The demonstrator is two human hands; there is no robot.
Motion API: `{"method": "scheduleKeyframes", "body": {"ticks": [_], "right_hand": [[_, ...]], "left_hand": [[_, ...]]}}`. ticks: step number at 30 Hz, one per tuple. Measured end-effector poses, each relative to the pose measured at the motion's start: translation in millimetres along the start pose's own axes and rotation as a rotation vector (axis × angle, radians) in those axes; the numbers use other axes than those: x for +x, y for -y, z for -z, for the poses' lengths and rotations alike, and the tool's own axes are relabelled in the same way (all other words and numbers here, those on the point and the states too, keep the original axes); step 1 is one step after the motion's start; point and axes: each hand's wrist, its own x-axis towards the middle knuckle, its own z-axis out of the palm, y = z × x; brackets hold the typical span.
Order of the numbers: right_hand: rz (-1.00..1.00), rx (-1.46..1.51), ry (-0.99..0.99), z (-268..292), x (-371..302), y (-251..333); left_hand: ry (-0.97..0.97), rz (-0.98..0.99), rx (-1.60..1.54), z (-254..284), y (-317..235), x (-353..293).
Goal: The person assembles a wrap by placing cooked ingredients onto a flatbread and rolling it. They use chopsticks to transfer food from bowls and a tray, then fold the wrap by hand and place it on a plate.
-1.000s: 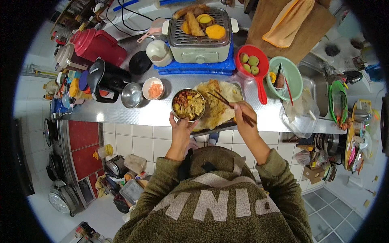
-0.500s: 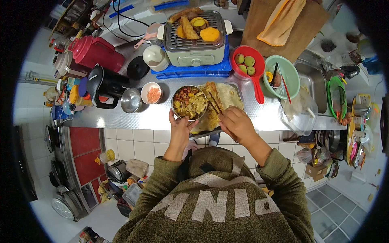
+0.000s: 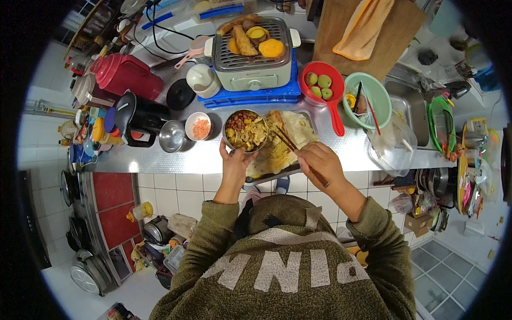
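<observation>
My left hand (image 3: 233,166) grips the near side of a round metal bowl (image 3: 224,133), fingers around its rim. In the bowl are reddish-brown beans or nuts (image 3: 244,118) beside yellowish chopped food (image 3: 252,134). My right hand (image 3: 323,166) is closed on a pair of brown chopsticks (image 3: 286,140), which slant left, tips close to the bowl's right edge. Beneath the tips lies a metal tray (image 3: 282,173) with pale flatbread (image 3: 300,127) and yellow shredded food (image 3: 269,158). Whether the tips pinch any food is too small to tell.
Behind the tray stands a pale electric grill (image 3: 255,79) on a blue crate (image 3: 290,96), with food on its grate. To the right are a red colander (image 3: 335,114), a green basin (image 3: 388,101) and a sink (image 3: 421,106). A small white bowl (image 3: 191,133), metal bowl (image 3: 172,134) and black kettle (image 3: 141,114) stand left.
My right hand has shifted slightly right and toward me, and the chopsticks lie at a flatter slant with their tips nearer the bowl. My left hand still holds the bowl.
</observation>
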Motion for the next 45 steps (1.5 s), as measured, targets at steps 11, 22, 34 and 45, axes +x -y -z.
{"method": "scheduleKeyframes", "body": {"ticks": [11, 22, 34, 45], "right_hand": [[0.068, -0.033, 0.095, -19.4, -8.9, 29.9], [0.424, -0.449, 0.524, -28.4, 3.5, 29.4], [0.085, -0.081, 0.091, -23.6, -22.5, 5.2], [-0.722, 0.39, -0.313, -30.2, -49.6, -3.6]], "left_hand": [[-0.001, 0.0, -0.019, -2.7, 3.2, -17.1], [0.002, -0.076, -0.004, -18.2, 11.7, -21.2], [-0.05, -0.028, -0.074, -3.1, 13.6, -15.7], [-0.08, 0.015, -0.072, 14.2, 6.7, -18.1]]}}
